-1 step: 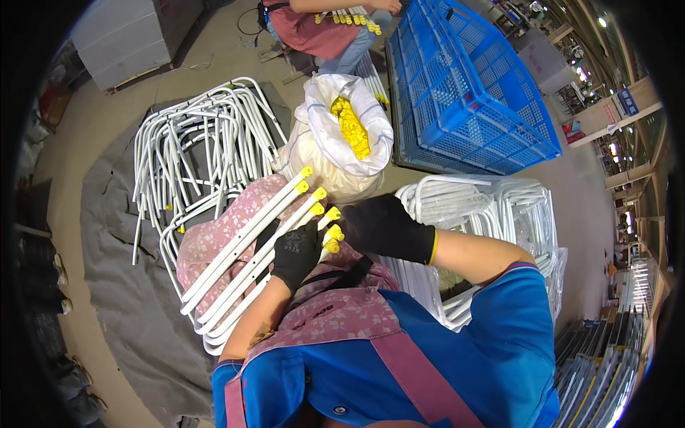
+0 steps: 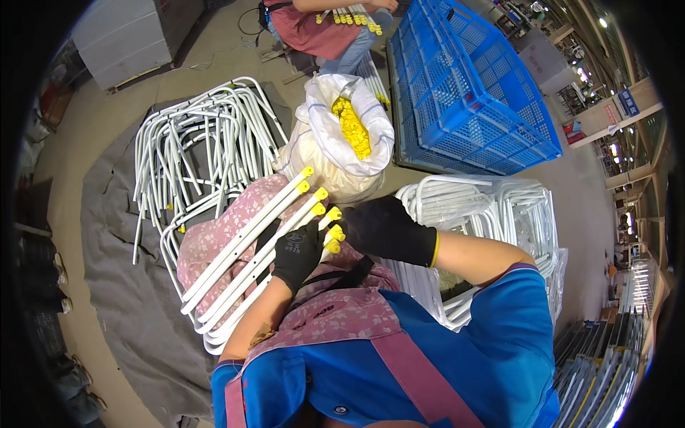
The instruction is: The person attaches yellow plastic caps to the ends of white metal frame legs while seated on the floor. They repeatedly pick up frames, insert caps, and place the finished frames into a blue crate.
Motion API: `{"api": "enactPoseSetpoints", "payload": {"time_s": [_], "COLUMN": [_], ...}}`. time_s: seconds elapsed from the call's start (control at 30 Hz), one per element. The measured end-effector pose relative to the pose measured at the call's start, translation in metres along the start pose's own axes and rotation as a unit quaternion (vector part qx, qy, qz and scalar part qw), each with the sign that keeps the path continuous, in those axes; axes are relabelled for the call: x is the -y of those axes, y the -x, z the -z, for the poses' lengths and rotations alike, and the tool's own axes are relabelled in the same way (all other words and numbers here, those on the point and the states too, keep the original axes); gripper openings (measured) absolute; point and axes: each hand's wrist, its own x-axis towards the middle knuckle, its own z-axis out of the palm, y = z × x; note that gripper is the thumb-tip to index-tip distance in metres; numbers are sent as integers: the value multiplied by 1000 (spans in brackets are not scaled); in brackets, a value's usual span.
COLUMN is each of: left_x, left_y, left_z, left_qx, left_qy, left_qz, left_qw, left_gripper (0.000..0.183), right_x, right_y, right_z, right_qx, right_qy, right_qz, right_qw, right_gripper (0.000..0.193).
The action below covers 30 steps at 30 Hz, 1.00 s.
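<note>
Several bent white metal tubes (image 2: 246,246) with yellow end caps (image 2: 320,194) lie slanted across my lap. My left hand (image 2: 298,251), in a black glove, is closed around the tubes near their capped ends. Close beside it, my right hand (image 2: 382,227), also black-gloved, is closed at a yellow cap (image 2: 334,234) on the nearest tube end; its fingertips are partly hidden. Just beyond my hands stands an open white woven sack (image 2: 314,153) with loose yellow caps (image 2: 351,128) inside.
Bent white tube frames (image 2: 207,135) are piled on a grey cloth (image 2: 135,307) at left. Plastic-wrapped white tubes (image 2: 492,207) stand at right. A blue perforated crate (image 2: 464,107) is behind them. Another person (image 2: 321,36) sits at the far side with capped tubes.
</note>
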Motion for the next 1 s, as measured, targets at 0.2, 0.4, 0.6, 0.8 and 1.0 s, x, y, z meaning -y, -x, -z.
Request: {"api": "enactPoseSetpoints", "payload": {"time_s": [0.2,0.4,0.6,0.8,1.0], "left_x": [-6,-7,-5,-6,-7], "left_y": [1,-1,-2,-5,-2], "left_z": [1,3,1,4,23], "left_qx": [9,-32,-14,-2,-52], "left_qy": [-13,8,17,25,7], "left_qz": [8,-5,10,25,-83], "left_qw": [1000,999,1000,999,995], "left_gripper": [20,22,26,29,34], "right_x": [1,1,17,4,4], "right_y": [2,-4,-27,-22,18], "right_z": [23,33,83,158,117], "right_qx": [39,67,91,8,134], "right_qy": [-17,54,144,31,-134], "right_qz": [105,197,286,133,13], "right_qw": [994,977,943,991,982], "right_gripper": [13,17,16,12,25]}}
